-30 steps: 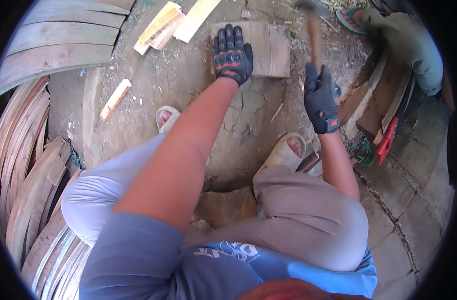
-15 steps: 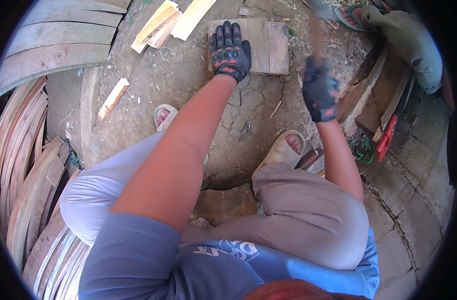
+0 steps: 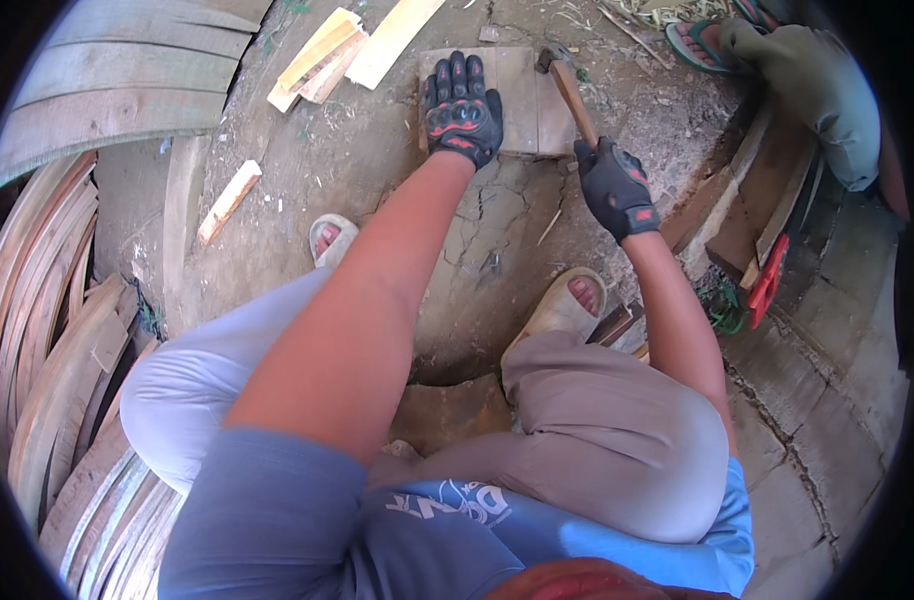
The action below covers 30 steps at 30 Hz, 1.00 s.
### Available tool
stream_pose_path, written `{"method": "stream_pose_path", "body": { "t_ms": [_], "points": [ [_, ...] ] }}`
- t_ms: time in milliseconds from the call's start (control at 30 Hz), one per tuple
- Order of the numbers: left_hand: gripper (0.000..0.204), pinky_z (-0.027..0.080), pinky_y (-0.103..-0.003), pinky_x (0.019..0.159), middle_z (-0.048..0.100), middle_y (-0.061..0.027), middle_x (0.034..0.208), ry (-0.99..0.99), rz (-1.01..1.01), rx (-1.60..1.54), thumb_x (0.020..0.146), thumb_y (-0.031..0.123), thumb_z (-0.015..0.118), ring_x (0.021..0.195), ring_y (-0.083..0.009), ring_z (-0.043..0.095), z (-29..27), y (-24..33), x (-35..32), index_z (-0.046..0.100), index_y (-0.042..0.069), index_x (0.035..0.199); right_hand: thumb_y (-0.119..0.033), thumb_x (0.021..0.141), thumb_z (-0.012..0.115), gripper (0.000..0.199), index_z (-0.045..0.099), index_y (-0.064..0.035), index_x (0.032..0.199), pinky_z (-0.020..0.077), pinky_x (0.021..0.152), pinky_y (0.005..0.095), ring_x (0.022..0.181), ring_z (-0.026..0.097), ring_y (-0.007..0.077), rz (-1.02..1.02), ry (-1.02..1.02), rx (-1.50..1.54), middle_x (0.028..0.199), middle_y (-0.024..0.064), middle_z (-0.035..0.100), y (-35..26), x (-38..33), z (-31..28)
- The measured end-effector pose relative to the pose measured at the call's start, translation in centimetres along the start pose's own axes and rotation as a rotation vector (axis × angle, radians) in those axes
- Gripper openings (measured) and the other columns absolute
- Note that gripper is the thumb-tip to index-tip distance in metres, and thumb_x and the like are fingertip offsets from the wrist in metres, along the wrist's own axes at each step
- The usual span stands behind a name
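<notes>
The ground held the boards flat, prob. so they wouldn't tip. L hand lay on them, fingers straight, gripping nothing, maybe to keep them still. R hand had fingers curled round the hammer, back from its head, prob. for swinging.

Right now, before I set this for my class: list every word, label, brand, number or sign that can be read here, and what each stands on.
Blue shirt: white printed lettering with a line drawing; I won't copy the wording.
Left glove: red mark at the wrist, too small to read.
Right glove: red mark at the cuff, too small to read.
Hammer, wooden boards: no text visible.
</notes>
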<state>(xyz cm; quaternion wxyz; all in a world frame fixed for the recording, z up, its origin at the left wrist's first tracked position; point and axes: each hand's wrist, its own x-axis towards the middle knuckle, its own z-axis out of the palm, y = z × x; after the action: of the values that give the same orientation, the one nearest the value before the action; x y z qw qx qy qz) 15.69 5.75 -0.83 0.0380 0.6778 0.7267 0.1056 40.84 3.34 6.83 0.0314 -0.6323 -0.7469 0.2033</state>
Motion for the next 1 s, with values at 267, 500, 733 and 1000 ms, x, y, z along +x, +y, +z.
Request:
{"method": "stream_pose_path", "body": {
  "t_ms": [267,500,733,1000],
  "points": [
    [0.069,0.015,-0.053,0.131,0.024,-0.0203,0.174,-0.014,-0.022,0.036,0.108,0.042,0.039,0.16,-0.04,0.022,0.3,-1.5,-1.2,0.03,0.006,0.166,-0.042,0.109,0.051,0.04,0.06,-0.0027,0.11,0.0532,0.067,0.0571,0.078,0.07,0.0484,0.071,0.188,0.179,0.082,0.0276,0.069,-5.1,-0.6,-4.3],
    [0.068,0.016,-0.054,0.131,0.028,-0.0217,0.172,0.031,0.002,0.026,0.108,0.041,0.04,0.159,-0.0408,0.025,0.6,-1.8,-1.4,0.033,0.006,0.165,-0.049,0.108,0.048,0.05,0.063,-0.0011,0.117,0.0569,0.082,0.0566,0.093,0.071,0.05,0.092,-0.019,0.074,0.094,0.0287,0.073,-3.3,-0.5,-4.0],
    [0.068,0.016,-0.054,0.131,0.026,-0.0207,0.173,0.016,0.004,0.015,0.108,0.041,0.04,0.16,-0.0398,0.023,0.6,-0.7,-0.4,0.033,0.006,0.165,-0.042,0.108,0.051,0.042,0.063,-0.0019,0.109,0.0543,0.08,0.0585,0.089,0.07,0.0511,0.099,0.173,0.117,0.092,0.0292,0.072,-2.7,0.1,-1.6],
    [0.068,0.016,-0.054,0.131,0.027,-0.0203,0.173,0.03,-0.012,0.018,0.108,0.041,0.039,0.16,-0.0404,0.023,0.4,-2.1,-0.7,0.032,0.005,0.165,-0.038,0.108,0.053,0.037,0.063,-0.0026,0.105,0.0539,0.076,0.0582,0.085,0.07,0.0494,0.0,0.176,0.152,0.087,0.0278,0.071,-5.8,0.8,-8.0]
  ]
}}
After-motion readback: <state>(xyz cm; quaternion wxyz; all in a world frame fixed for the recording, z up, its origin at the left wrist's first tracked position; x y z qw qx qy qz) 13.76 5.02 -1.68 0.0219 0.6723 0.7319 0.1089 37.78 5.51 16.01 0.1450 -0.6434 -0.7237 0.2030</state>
